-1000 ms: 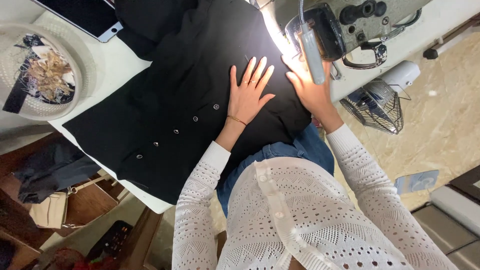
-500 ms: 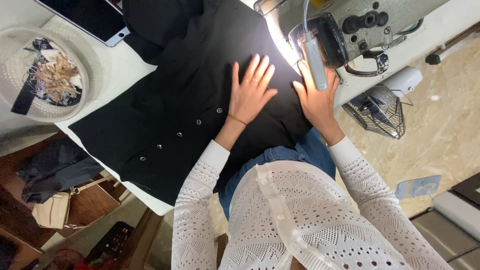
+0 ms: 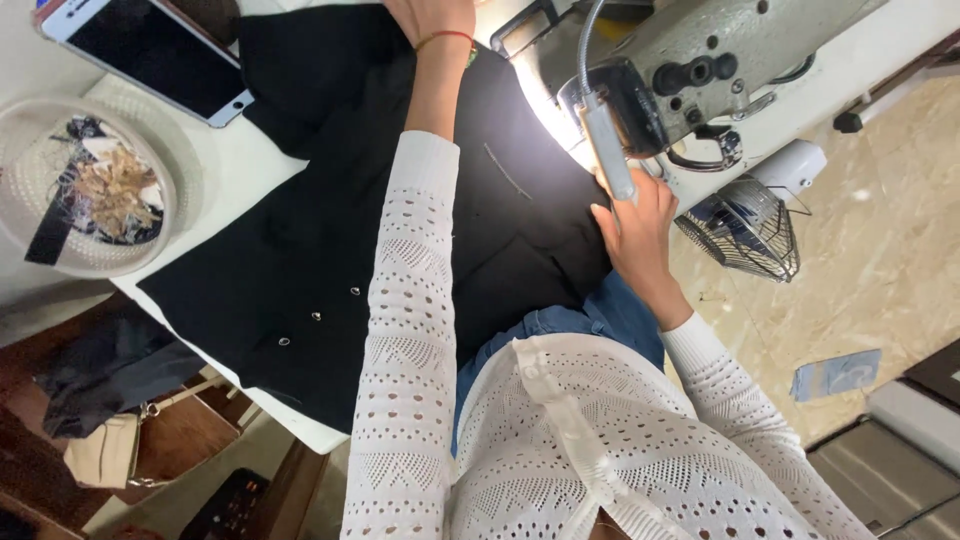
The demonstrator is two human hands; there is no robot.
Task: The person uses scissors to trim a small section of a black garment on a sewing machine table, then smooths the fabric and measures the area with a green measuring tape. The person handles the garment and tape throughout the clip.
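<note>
Black garment (image 3: 300,250); white openwork sleeve (image 3: 405,330); red wrist cord (image 3: 447,36); cream basket (image 3: 170,160).

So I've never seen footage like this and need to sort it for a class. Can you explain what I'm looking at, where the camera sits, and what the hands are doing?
The camera is worn on the person's head and looks straight down, so you see their own arms in white knit sleeves and their lap in blue jeans.

In front of them is a white work table with a sewing machine at the top right, its small lamp lighting the cloth. A black garment with small metal buttons lies spread over the table.

The left hand reaches far across the garment to its far edge, partly out of frame, so what it grips cannot be told. The right hand rests on the cloth beside the machine's head.

Also on the table are a phone and a pale round basket of scraps. A small fan sits below the machine.
</note>
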